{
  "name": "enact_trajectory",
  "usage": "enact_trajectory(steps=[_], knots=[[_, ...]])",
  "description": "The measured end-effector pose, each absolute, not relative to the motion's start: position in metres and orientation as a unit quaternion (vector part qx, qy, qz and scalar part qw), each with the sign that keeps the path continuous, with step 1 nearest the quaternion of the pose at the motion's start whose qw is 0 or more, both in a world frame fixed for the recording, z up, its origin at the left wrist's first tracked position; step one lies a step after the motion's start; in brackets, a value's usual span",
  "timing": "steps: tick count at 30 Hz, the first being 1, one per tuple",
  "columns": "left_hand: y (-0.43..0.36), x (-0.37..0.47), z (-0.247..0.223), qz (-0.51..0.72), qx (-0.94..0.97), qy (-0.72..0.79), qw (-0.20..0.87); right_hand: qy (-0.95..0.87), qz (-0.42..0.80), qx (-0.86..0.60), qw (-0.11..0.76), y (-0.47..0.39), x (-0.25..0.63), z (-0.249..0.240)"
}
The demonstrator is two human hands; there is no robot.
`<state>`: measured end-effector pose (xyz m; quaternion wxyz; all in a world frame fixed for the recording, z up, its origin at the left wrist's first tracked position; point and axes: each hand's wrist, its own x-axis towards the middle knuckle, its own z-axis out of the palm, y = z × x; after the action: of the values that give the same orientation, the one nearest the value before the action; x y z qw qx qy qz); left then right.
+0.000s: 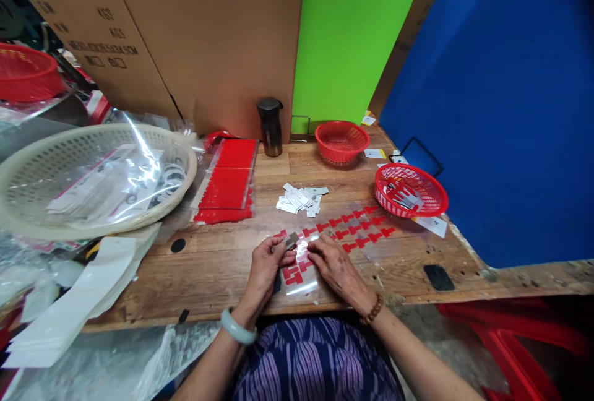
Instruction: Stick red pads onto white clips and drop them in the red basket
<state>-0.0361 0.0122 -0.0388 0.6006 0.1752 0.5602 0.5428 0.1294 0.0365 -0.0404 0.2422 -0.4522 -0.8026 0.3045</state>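
Observation:
In the head view, my left hand (271, 257) pinches a small grey-brown rectangular piece (292, 240) between thumb and fingers. It is held over the left part of a clear sheet bearing rows of red T-shaped pieces (349, 232). Close by on the right, my right hand (333, 263) rests low over the same sheet. Its fingers are drawn together, and whatever they grip, if anything, is too small to make out. Just beyond both hands lies a loose pile of small white printed tags (302, 198).
Red sheets in clear plastic (229, 175) lie left of a dark jug (270, 127). A red basket (342, 141) stands behind; another red basket (411, 190) holds small pieces. A large cream basket (97, 228) with plastic bags is at left. Cardboard (218, 36) and blue panels (505, 110) stand behind.

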Motion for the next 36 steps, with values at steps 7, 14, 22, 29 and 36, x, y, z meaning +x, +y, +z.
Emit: enact_trajectory(steps=[7,14,22,29,36], knots=[[0.019,-0.035,-0.048,0.541,0.195,0.577,0.580,-0.815,0.301,-0.444,0.218,0.045,0.126,-0.036],[0.017,-0.037,-0.048,0.535,0.202,0.584,0.577,-0.809,0.285,-0.447,0.253,0.035,0.126,-0.041],[0.019,-0.038,-0.049,0.532,0.197,0.587,0.578,-0.787,0.274,-0.482,0.271,0.027,0.119,-0.044],[0.019,-0.036,-0.046,0.533,0.201,0.591,0.571,-0.790,0.302,-0.459,0.273,0.025,0.124,-0.048],[0.020,-0.036,-0.047,0.528,0.204,0.598,0.568,-0.764,0.405,-0.415,0.283,0.024,0.134,-0.035]])
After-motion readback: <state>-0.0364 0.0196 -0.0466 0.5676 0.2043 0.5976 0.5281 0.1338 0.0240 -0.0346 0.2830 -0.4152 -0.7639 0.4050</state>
